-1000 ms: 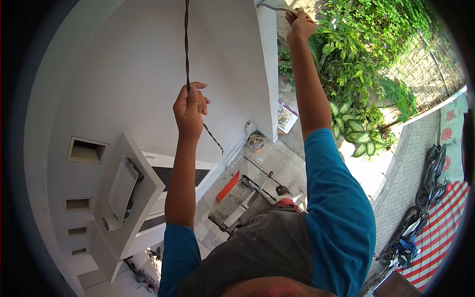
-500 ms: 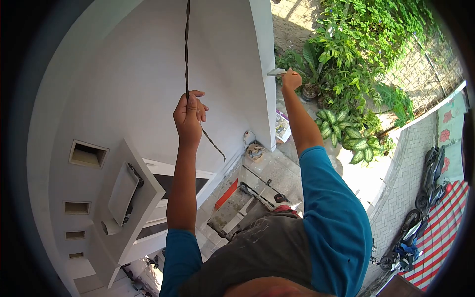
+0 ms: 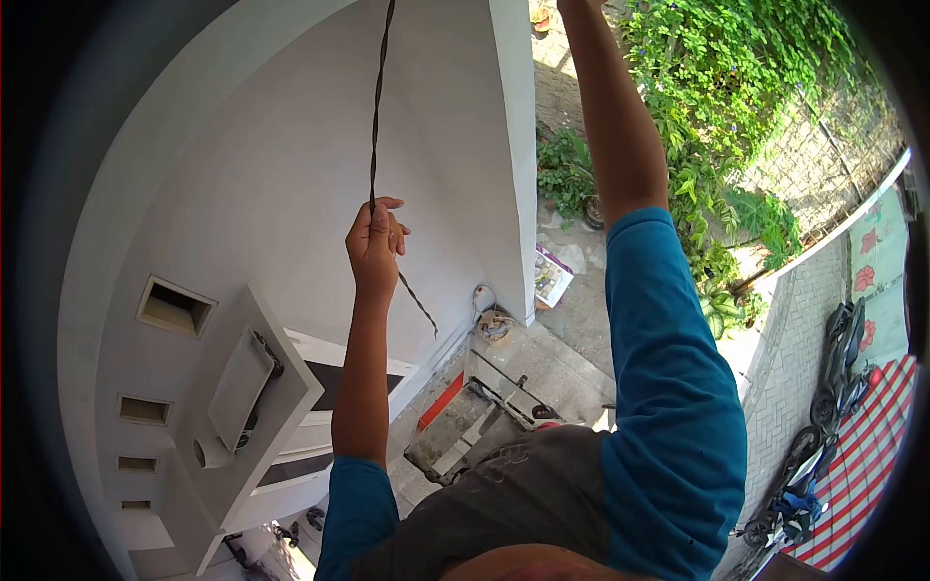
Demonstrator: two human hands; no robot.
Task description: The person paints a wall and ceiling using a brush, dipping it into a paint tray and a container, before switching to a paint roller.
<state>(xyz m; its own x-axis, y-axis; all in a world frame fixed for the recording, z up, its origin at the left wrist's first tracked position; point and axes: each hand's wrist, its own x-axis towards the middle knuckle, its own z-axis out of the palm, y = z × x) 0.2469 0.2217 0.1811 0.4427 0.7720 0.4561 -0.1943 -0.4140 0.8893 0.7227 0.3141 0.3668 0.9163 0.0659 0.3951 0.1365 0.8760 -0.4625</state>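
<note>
My left hand [image 3: 375, 237] is closed round a dark twisted cord [image 3: 376, 116], thumb and index finger pinching it. The cord runs up out of the top of the view. Its loose lower end dangles below my palm, in front of the pale wall [image 3: 281, 184]. My right arm stretches up past the wall's edge to the top border. Only a sliver of my right hand [image 3: 581, 4] shows there; its fingers and anything in them are cut off.
A shelf [image 3: 281, 373] juts from the wall at left, below a square niche [image 3: 177, 306]. On the floor below are a bag [image 3: 495, 327] and an orange-red board [image 3: 441, 401]. Leafy plants [image 3: 707, 107] grow at right, with parked motorcycles [image 3: 804, 445] beyond.
My right hand has risen from beside the wall edge, where it held a flat pale tool, to the top border. My left hand keeps the cord and sits slightly lower in view.
</note>
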